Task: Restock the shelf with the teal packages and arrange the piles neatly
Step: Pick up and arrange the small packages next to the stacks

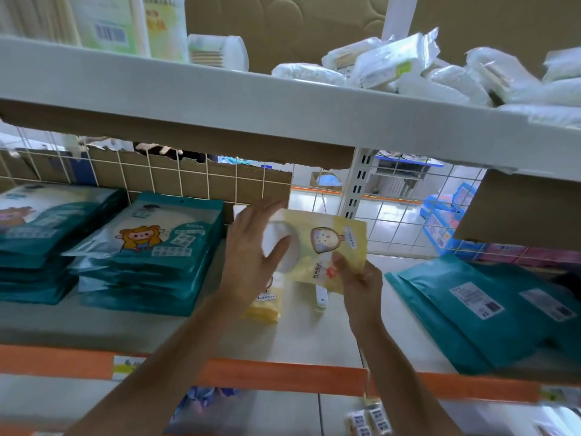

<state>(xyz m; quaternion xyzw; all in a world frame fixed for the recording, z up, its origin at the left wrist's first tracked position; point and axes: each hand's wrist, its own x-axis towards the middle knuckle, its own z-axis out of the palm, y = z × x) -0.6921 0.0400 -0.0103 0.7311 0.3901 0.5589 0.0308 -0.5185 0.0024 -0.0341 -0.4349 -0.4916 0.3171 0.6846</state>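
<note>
Grey orange-edged shelf (314, 338) — teal plastic pouch piles (151, 256) at its left; my right hand (361, 284) pinches a yellow pouch (327, 247), left hand (251, 250) spread.

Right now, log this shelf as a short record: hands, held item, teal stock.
left hand: fingers straight, laid on the yellow package
right hand: pinches that package's lower corner
teal stacks: two, left on the shelf, face up
teal packages: right side, lying askew, back labels up
second yellow package: flat on shelf below the hands
</note>
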